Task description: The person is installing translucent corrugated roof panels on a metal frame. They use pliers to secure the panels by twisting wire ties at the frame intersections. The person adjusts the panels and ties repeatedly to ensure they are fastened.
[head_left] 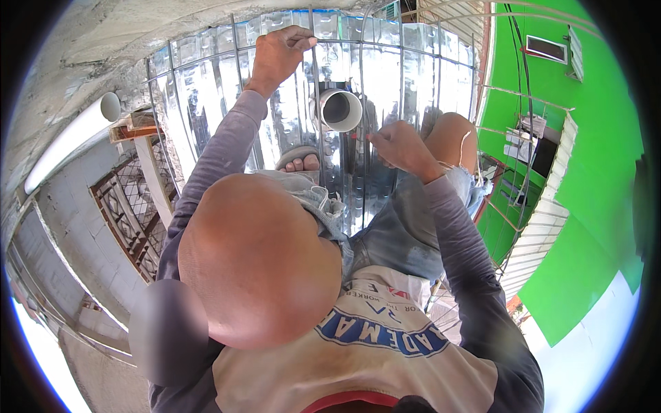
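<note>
My left hand [279,54] is raised and closed around a thin grey metal bar [311,43] of a grid frame. My right hand [403,146] is lower, beside my bent right knee [451,138]. Its fingers pinch a small thin object with a red tip [356,136], held against another upright bar of the frame. What that object is I cannot tell. Between my hands, the open end of a white pipe [340,109] pokes through shiny silver sheeting [206,89] behind the bars. My foot in a sandal [301,160] rests on the frame below the pipe.
A long white pipe [69,138] runs along the grey concrete wall at left. A brown metal grille [131,206] lies far below at left. A bright green wall [592,172] with white louvres and a window fills the right. More thin frame bars [509,131] extend rightwards.
</note>
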